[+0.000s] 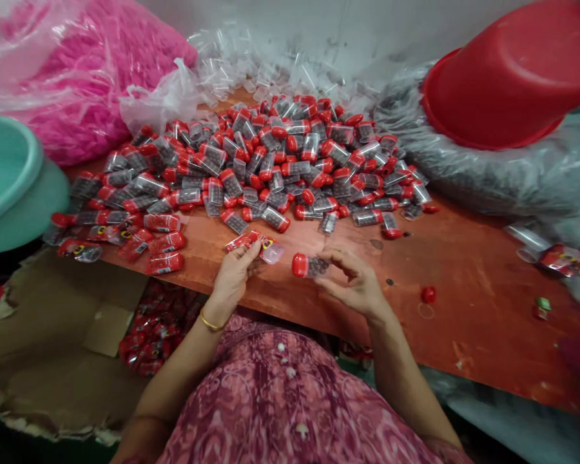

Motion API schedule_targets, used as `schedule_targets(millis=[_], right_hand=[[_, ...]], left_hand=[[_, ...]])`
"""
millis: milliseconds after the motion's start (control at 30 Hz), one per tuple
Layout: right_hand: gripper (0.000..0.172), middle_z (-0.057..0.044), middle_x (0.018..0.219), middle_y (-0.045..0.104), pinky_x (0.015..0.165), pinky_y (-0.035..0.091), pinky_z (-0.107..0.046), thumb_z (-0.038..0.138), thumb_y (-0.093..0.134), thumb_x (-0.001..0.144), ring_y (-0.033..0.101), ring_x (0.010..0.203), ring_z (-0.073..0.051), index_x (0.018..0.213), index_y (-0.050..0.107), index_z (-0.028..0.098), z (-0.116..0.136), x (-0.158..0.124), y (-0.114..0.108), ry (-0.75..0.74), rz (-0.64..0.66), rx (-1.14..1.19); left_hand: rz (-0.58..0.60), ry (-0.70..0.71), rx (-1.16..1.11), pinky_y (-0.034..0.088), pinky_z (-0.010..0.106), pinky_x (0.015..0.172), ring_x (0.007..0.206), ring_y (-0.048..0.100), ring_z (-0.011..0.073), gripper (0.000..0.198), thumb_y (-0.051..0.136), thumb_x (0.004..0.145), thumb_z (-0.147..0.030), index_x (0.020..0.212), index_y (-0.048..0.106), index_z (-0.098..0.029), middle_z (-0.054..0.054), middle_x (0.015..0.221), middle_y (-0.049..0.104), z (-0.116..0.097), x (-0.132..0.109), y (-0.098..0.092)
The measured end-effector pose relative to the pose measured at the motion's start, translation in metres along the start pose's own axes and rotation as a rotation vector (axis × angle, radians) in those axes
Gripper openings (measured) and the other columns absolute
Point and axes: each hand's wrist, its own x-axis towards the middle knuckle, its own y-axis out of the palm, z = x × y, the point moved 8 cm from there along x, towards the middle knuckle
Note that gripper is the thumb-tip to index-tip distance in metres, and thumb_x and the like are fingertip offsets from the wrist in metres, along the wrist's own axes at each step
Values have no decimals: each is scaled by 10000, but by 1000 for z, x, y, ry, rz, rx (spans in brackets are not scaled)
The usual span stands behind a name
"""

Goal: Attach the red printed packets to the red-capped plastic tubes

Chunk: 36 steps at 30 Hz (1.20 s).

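Observation:
Between thumb and fingers, my left hand pinches a red printed plastic sleeve with a clear end, just above the table. My right hand grips a small clear container by its clear end. Dark contents show through its wall, and its red cap points left toward the sleeve. The two held things are a short gap apart. Behind both hands lies a large heap of similar red-capped containers. To the left of my left hand, several containers in red printed sleeves lie near the table edge.
A teal tub and a bag of pink pieces stand left. Clear empty tubes lie at the back. A red bucket rests on a plastic bag at right. Below the table, a cardboard box holds wrapped red pieces.

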Motion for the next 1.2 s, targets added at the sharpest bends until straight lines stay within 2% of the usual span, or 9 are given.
schedule_targets(millis=[133, 267, 400, 533, 733, 867, 933, 1033, 1200], right_hand=[[299, -50, 965, 641, 801, 499, -353, 272, 671, 746, 607, 916, -195, 1040, 628, 237, 20, 0, -1, -37, 26, 40], [301, -50, 956, 638, 792, 506, -361, 289, 664, 753, 604, 906, -195, 1050, 638, 244, 23, 4, 5, -33, 66, 45], [279, -48, 939, 630, 755, 508, -339, 258, 639, 771, 597, 880, -183, 1049, 637, 239, 24, 5, 9, -27, 85, 34], [293, -46, 939, 632, 735, 513, -348, 255, 628, 765, 591, 866, -191, 1058, 629, 247, 23, 6, 9, -4, 57, 6], [337, -48, 992, 608, 707, 513, -321, 232, 629, 764, 581, 873, -183, 1098, 605, 260, 24, 4, 14, -9, -3, -20], [328, -42, 957, 590, 636, 512, -293, 244, 631, 766, 571, 771, -157, 1092, 607, 258, 25, 2, 21, 26, -90, 13], [328, -45, 949, 578, 605, 511, -284, 246, 629, 764, 562, 754, -155, 1092, 607, 255, 24, 1, 23, 53, -168, 16], [330, -59, 948, 563, 594, 519, -288, 223, 605, 775, 557, 759, -162, 1104, 596, 247, 28, 0, 27, 68, -271, -33], [312, -75, 964, 544, 619, 540, -297, 217, 585, 795, 571, 849, -188, 1105, 583, 248, 33, 1, 37, 92, -370, -74]], left_hand=[[0, 48, 45, 468, 171, 473, 502, 607, 93, 367, 839, 464, -400, 625, 645, -133, -1, 594, 678, -1, 1, 1], [3, 108, 105, 480, 185, 518, 500, 583, 81, 380, 830, 458, -433, 578, 638, -127, -7, 565, 656, -3, 2, 0], [25, 139, 143, 468, 190, 528, 512, 569, 78, 373, 830, 459, -419, 614, 664, -124, -10, 575, 653, -3, 2, 0], [51, 156, 147, 476, 207, 563, 531, 573, 87, 364, 826, 472, -412, 621, 658, -124, -7, 585, 652, -4, 3, 2], [76, 170, 23, 480, 218, 582, 554, 573, 90, 392, 832, 454, -413, 660, 637, -142, -22, 625, 654, -3, -1, 17], [7, 233, 30, 469, 208, 633, 589, 574, 81, 369, 841, 455, -332, 693, 633, -142, -29, 657, 658, 1, -2, 17], [20, 217, 24, 474, 221, 661, 607, 590, 88, 368, 830, 479, -334, 733, 645, -141, -18, 684, 672, 6, -2, 19], [58, 206, 6, 483, 239, 694, 634, 613, 98, 356, 817, 507, -341, 754, 654, -144, -4, 711, 688, 11, -3, 24], [19, 215, -76, 471, 209, 644, 602, 597, 82, 351, 813, 502, -362, 731, 643, -158, -23, 669, 670, 15, -3, 27]])
